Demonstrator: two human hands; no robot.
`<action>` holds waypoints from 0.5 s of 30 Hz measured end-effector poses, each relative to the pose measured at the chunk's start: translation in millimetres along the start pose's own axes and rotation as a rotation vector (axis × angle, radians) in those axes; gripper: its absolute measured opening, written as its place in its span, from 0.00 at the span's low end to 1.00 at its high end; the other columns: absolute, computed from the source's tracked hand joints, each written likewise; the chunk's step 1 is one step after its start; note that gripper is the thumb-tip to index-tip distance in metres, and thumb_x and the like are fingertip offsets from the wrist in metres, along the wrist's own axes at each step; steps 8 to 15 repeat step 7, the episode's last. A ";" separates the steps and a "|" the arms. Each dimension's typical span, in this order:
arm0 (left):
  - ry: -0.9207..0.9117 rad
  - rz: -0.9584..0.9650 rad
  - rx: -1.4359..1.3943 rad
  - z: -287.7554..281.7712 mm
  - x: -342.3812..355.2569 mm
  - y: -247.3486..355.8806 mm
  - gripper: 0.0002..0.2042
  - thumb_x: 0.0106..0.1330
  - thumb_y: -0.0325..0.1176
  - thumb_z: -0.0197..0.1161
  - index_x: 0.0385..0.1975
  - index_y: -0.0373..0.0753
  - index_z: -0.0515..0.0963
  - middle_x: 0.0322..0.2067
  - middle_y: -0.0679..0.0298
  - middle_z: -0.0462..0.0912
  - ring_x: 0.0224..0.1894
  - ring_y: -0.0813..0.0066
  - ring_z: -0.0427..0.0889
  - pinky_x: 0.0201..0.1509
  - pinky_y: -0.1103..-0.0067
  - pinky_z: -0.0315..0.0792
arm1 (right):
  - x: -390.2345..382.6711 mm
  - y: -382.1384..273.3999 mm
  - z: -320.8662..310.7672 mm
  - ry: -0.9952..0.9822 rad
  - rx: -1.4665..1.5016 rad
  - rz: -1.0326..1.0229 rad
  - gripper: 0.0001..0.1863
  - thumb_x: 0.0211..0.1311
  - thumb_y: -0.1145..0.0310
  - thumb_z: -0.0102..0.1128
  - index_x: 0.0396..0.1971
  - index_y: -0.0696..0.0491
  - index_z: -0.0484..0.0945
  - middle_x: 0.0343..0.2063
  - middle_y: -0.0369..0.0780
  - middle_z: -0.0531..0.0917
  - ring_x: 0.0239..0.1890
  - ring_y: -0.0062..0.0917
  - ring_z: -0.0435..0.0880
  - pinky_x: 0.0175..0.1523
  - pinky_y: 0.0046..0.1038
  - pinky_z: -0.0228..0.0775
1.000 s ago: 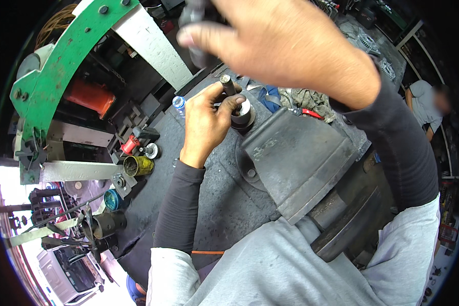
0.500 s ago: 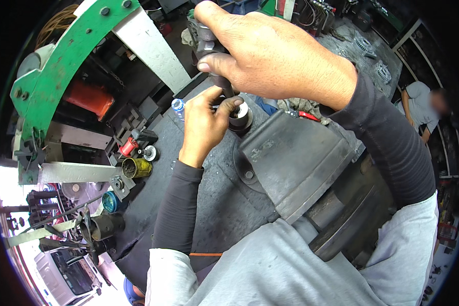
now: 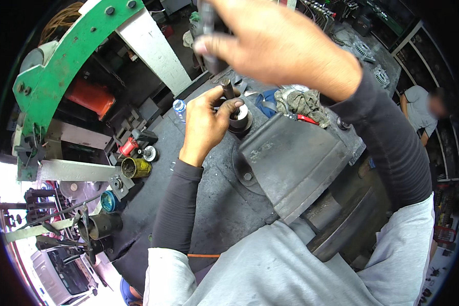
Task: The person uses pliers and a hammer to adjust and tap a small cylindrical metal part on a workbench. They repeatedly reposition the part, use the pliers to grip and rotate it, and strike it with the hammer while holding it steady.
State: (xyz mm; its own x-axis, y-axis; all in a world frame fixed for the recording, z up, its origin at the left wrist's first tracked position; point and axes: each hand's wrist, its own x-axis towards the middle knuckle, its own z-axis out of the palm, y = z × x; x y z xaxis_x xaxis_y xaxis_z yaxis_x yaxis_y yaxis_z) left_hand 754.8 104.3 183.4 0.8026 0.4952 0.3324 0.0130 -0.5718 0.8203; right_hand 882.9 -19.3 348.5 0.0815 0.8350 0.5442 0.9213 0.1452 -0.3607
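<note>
My left hand point(image 3: 206, 122) pinches a short dark metal rod point(image 3: 228, 89) that stands nearly upright. The rod's lower end meets a dark cylindrical part with a bright inner ring point(image 3: 243, 112) on the bench; the exact contact is hidden by my fingers. Above it, my right hand point(image 3: 275, 43) is closed round a dark, heavy metal tool point(image 3: 209, 25), blurred by motion and cut off by the upper edge. A gap shows between the tool and the rod's top. Right beside the cylindrical part rises a dark metal vise point(image 3: 296, 158).
A blue-labelled bottle point(image 3: 179, 108), a yellow can point(image 3: 135, 167) and a red part point(image 3: 128, 146) stand left on the bench point(image 3: 214, 204). Rags point(image 3: 303, 104) and a red-handled tool point(image 3: 307, 119) lie behind the vise. A green-and-white frame point(image 3: 81, 56) stands left. Another person point(image 3: 421, 109) is at the far right.
My right hand has lifted the dark metal tool up and away from the rod, baring the rod's top. My left hand has stayed in place round the rod.
</note>
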 end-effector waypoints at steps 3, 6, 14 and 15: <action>-0.016 0.025 0.038 -3.2 -2.4 -5.2 0.10 0.69 0.27 0.74 0.48 0.34 0.89 0.38 0.57 0.95 0.39 0.76 0.92 0.47 0.75 0.82 | 0.1 -0.2 0.1 0.034 0.065 0.033 0.19 0.72 0.68 0.65 0.50 0.62 0.65 0.27 0.59 0.85 0.34 0.60 0.87 0.38 0.53 0.80; -0.047 -0.015 0.135 -7.3 -1.0 -1.4 0.10 0.70 0.27 0.73 0.49 0.35 0.89 0.38 0.56 0.95 0.40 0.76 0.92 0.48 0.75 0.82 | -1.9 -1.9 18.6 -0.128 -0.117 0.117 0.21 0.72 0.68 0.65 0.52 0.62 0.65 0.26 0.58 0.85 0.30 0.61 0.87 0.35 0.54 0.79; -0.041 -0.019 0.133 -9.5 -0.1 0.7 0.10 0.70 0.27 0.73 0.49 0.35 0.89 0.38 0.56 0.95 0.40 0.76 0.92 0.48 0.75 0.82 | -0.1 1.0 6.8 -0.262 -0.143 0.174 0.22 0.72 0.66 0.66 0.54 0.62 0.65 0.26 0.58 0.86 0.32 0.61 0.88 0.37 0.53 0.81; -0.041 -0.019 0.133 -9.5 -0.1 0.7 0.10 0.70 0.27 0.73 0.49 0.35 0.89 0.38 0.56 0.95 0.40 0.76 0.92 0.48 0.75 0.82 | -0.1 1.0 6.8 -0.262 -0.143 0.174 0.22 0.72 0.66 0.66 0.54 0.62 0.65 0.26 0.58 0.86 0.32 0.61 0.88 0.37 0.53 0.81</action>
